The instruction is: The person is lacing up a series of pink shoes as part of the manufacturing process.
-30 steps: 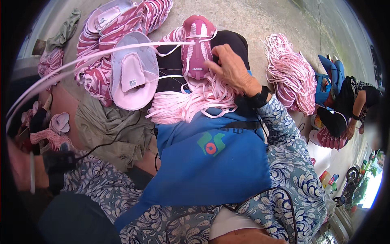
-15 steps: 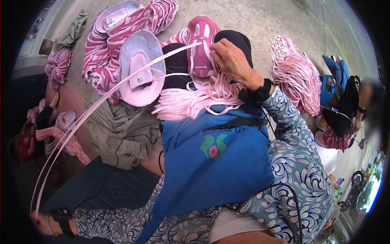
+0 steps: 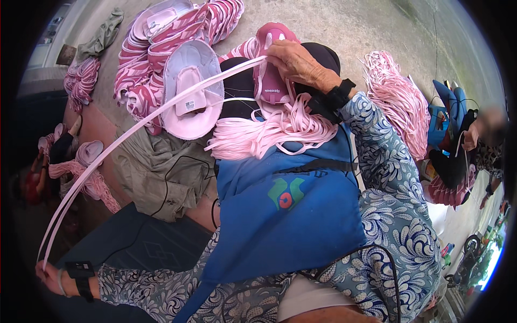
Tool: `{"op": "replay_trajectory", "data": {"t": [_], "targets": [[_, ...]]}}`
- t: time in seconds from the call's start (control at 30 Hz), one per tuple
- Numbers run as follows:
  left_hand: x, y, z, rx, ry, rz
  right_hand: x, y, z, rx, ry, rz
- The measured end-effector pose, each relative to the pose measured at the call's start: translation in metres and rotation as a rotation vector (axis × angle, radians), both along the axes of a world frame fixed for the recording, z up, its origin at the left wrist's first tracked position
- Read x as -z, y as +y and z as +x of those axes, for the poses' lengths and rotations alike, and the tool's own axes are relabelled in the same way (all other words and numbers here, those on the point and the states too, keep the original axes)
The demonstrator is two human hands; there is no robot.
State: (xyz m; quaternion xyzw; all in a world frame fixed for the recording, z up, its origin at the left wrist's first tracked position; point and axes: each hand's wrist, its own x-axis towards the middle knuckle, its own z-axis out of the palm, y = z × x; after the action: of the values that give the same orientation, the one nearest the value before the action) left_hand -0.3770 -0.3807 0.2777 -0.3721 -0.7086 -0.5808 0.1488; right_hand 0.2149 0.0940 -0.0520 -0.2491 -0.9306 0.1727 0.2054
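Note:
A pale pink shoelace [image 3: 137,125] runs in a long arc from the lower left up to a pink shoe upper [image 3: 271,89] resting between my knees. My left hand [image 3: 51,279], stretched far out to the lower left, pinches the lace strands. At the upper, my right hand [image 3: 296,62] is closed on the lace with its fingertips over the laced part, partly hiding it. A thinner stretch of lace lies to the left of the upper. Just below, on my blue apron [image 3: 291,237], a bundle of pink laces [image 3: 274,129] is spread across my lap.
Left of my knees stand stacked pink uppers [image 3: 142,70], with a single upper [image 3: 192,91] facing up. Grey-green cloth [image 3: 161,172] lies beneath them. A big heap of laces [image 3: 398,102] is on the right. Another person's hand [image 3: 471,137] works farther right.
My right hand has moved up and left over the upper, onto the lace. My left hand has risen slightly, still holding the strands. The lap bundle's right side has shifted.

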Motion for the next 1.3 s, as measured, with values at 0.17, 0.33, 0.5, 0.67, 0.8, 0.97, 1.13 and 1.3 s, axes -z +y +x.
{"op": "replay_trajectory", "data": {"t": [0.17,0.33,0.5,0.67,0.8,0.97,1.13,1.3], "targets": [[0.008,0.019,-0.006,0.908,-0.936,0.691,-0.057,-0.026,-0.006,-0.096,0.078,-0.453],[0.029,0.005,-0.012,0.598,-0.846,0.65,-0.107,-0.024,0.043,-0.168,0.033,-0.859],[0.067,0.1,0.079,0.082,-0.574,0.658,-0.096,0.003,0.121,0.131,0.485,-1.052],[0.135,0.145,0.118,0.726,-0.468,0.229,-0.094,-0.013,0.163,0.242,0.061,-0.878],[0.198,0.23,0.215,0.692,-0.694,-0.087,-0.055,-0.025,0.155,0.333,-0.38,-0.722],[0.28,0.336,0.352,0.943,-0.89,-0.516,-0.036,-0.02,0.168,0.655,-0.241,-0.023],[0.327,0.363,0.398,0.886,-0.298,-0.57,-0.079,-0.04,0.05,0.239,-0.008,-0.413],[0.332,0.384,0.422,0.91,-0.228,-0.754,-0.039,-0.058,0.008,0.017,-0.187,-0.148]]}}
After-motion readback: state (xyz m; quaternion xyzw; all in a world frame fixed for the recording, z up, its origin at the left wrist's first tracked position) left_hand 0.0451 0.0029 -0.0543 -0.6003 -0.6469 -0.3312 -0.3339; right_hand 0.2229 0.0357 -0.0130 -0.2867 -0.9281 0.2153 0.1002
